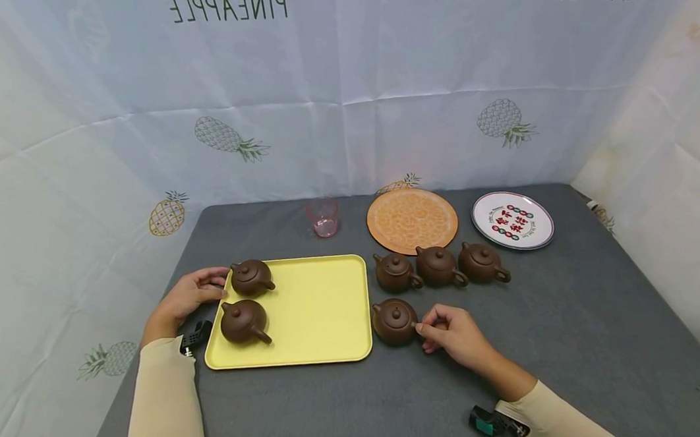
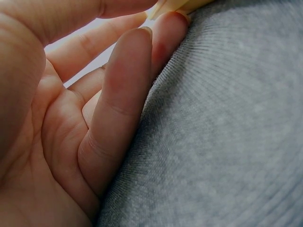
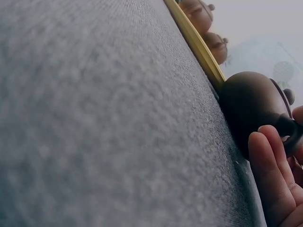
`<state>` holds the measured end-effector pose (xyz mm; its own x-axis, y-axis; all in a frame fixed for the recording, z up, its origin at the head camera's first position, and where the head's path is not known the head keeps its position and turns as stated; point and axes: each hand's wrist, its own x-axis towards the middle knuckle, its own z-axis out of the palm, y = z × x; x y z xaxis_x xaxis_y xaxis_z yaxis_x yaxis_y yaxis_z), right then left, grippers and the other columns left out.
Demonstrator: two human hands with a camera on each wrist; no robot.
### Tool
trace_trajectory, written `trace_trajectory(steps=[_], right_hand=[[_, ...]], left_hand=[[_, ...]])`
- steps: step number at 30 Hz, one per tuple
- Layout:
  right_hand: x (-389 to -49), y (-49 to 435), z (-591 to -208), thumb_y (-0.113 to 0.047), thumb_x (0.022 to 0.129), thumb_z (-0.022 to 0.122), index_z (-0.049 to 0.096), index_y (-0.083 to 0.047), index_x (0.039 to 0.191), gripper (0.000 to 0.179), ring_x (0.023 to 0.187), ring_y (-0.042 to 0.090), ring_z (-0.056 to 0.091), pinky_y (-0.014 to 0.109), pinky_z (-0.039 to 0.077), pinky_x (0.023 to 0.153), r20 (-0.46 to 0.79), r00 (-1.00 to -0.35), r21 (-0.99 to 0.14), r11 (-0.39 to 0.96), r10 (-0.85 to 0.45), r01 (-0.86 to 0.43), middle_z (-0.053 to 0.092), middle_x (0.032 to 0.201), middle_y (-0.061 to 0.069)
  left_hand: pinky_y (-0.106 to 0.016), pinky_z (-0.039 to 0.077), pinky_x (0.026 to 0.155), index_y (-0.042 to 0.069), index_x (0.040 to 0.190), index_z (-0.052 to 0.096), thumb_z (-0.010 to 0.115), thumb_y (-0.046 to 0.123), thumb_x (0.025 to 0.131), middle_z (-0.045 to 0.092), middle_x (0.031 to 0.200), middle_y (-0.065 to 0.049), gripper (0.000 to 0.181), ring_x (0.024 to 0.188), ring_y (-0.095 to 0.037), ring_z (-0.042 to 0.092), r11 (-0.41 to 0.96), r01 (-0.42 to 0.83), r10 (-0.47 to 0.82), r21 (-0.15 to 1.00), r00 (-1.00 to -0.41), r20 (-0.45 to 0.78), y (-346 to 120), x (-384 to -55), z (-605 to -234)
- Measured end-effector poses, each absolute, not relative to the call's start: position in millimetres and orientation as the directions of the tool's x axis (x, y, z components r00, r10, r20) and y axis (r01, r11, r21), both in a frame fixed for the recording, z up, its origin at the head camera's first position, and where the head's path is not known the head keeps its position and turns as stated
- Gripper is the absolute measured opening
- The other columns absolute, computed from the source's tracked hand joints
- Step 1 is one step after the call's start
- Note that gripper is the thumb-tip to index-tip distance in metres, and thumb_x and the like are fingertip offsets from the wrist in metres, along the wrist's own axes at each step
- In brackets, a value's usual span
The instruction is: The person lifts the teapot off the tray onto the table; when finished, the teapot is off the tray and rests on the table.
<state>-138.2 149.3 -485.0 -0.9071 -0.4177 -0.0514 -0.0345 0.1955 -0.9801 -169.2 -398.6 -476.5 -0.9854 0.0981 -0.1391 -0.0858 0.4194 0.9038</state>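
Note:
In the head view my right hand [image 1: 453, 333] pinches the handle of a brown clay teapot [image 1: 395, 321] beside the right edge of a yellow tray [image 1: 315, 312]. The right wrist view shows the teapot [image 3: 253, 101] at table level, with the fingers [image 3: 265, 161] around its handle. My left hand [image 1: 190, 297] rests at the tray's left rim, its fingertips touching the edge with relaxed fingers. On the tray's left side sit two more brown teapots, one at the back [image 1: 252, 277] and one in front [image 1: 243, 321].
Behind the held teapot, three brown teapots [image 1: 436, 266] stand in a row. Farther back are a pink-tinted glass [image 1: 324, 218], a round orange-brown mat [image 1: 412, 218] and a white plate [image 1: 513, 220] with red lettering. A pineapple-print cloth [image 1: 307, 137] hangs behind the grey table [image 1: 589, 310].

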Motion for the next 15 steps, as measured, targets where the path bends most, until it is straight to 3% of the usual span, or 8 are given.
trace_trajectory(steps=[6, 11, 15], right_hand=[[-138, 151, -484, -0.011, 0.09, 0.07, 0.059, 0.004, 0.085, 0.019, 0.062, 0.025, 0.066, 0.04, 0.056, 0.058, -0.033, -0.902, -0.979, 0.196, -0.43, -0.057, 0.066, 0.073, 0.019], [-140, 152, -484, -0.014, 0.089, 0.072, 0.059, 0.003, 0.085, 0.022, 0.062, 0.025, 0.066, 0.039, 0.056, 0.059, -0.058, -0.9, -0.974, 0.223, -0.432, -0.044, 0.066, 0.071, 0.016], [-146, 156, -478, -0.021, 0.091, 0.071, 0.061, -0.001, 0.084, 0.023, 0.061, 0.024, 0.066, 0.037, 0.056, 0.058, -0.044, -0.887, -0.95, 0.293, -0.459, -0.104, 0.065, 0.067, 0.009]], left_hand=[[-0.023, 0.051, 0.071, -0.015, 0.135, 0.044, 0.068, -0.006, 0.086, 0.058, 0.109, -0.025, 0.055, 0.083, -0.01, 0.066, 0.396, -0.082, 0.115, 0.915, -0.984, -0.138, -393, -167, -467], [-0.023, 0.051, 0.072, -0.012, 0.136, 0.045, 0.07, -0.001, 0.087, 0.059, 0.11, -0.021, 0.057, 0.085, -0.009, 0.065, 0.415, -0.068, 0.115, 0.907, -0.985, -0.126, -401, -170, -480], [-0.023, 0.051, 0.072, -0.009, 0.136, 0.047, 0.072, 0.002, 0.086, 0.061, 0.108, -0.016, 0.057, 0.085, -0.01, 0.066, 0.42, -0.064, 0.102, 0.905, -0.988, -0.117, -405, -171, -487]])
